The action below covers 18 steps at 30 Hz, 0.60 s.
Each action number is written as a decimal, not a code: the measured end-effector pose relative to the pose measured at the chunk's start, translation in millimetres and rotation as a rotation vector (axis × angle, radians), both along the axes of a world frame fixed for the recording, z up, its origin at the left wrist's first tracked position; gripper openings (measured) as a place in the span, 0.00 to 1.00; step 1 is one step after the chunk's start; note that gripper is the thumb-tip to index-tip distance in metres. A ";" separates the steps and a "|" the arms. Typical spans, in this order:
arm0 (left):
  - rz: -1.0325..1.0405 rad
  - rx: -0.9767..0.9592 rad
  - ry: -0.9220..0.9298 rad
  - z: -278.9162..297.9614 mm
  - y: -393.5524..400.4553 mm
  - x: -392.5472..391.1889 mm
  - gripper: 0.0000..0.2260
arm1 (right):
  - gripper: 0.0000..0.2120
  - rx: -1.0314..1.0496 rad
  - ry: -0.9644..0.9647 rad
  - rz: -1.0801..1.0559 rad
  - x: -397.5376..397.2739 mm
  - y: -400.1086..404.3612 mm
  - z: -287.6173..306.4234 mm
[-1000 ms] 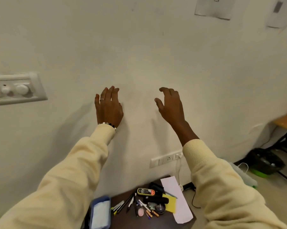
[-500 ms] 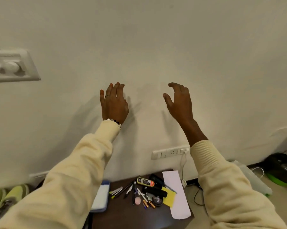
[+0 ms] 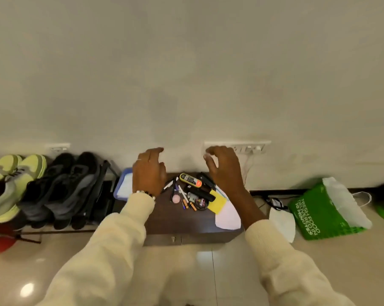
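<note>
Left hand (image 3: pixel 149 173), right hand (image 3: pixel 225 168) hover above pens (image 3: pixel 180 192), fingers loosely curled, holding nothing. Pens look light, stiff, slick (likely to roll): pinch mid-barrel. Yellow gadget (image 3: pixel 190 180) rigid: grip long sides.

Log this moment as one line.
left hand: empty, fingers loosely curled | right hand: empty, fingers loosely curled | both: hover over dark cabinet | on it: pens, yellow pad, white paper
</note>
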<state>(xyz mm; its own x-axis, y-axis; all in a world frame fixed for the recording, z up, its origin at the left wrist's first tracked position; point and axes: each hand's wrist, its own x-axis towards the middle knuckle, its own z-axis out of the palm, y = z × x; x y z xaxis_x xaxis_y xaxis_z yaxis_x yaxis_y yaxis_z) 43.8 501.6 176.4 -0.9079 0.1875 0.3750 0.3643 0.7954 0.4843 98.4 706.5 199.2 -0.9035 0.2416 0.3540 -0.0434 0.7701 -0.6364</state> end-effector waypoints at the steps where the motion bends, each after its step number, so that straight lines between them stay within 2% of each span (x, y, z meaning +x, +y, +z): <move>1: -0.008 0.025 -0.064 -22.4 0.3 8.5 0.17 | 0.08 -0.006 -0.049 0.025 6.5 -3.2 -23.4; 5: -0.020 0.100 -0.293 -119.0 -1.4 39.6 0.09 | 0.09 -0.116 -0.212 0.109 34.8 -21.5 -127.9; 7: 0.007 0.093 -0.362 -188.0 -5.6 57.7 0.04 | 0.08 -0.182 -0.293 0.159 50.9 -34.9 -197.4; 11: 0.022 -0.009 -0.469 -346.5 -19.0 87.4 0.17 | 0.08 -0.240 -0.536 0.262 76.0 -56.3 -349.4; 13: 0.068 -0.019 -0.497 -410.3 -25.2 93.9 0.16 | 0.08 -0.229 -0.593 0.302 81.2 -61.0 -417.2; 15: 0.120 0.091 -0.422 -452.8 -26.5 96.1 0.15 | 0.07 -0.189 -0.648 0.328 77.3 -58.3 -469.4; 18: 0.058 0.197 -0.085 -498.1 -18.0 105.6 0.17 | 0.07 -0.117 -0.672 0.389 68.8 -61.0 -529.8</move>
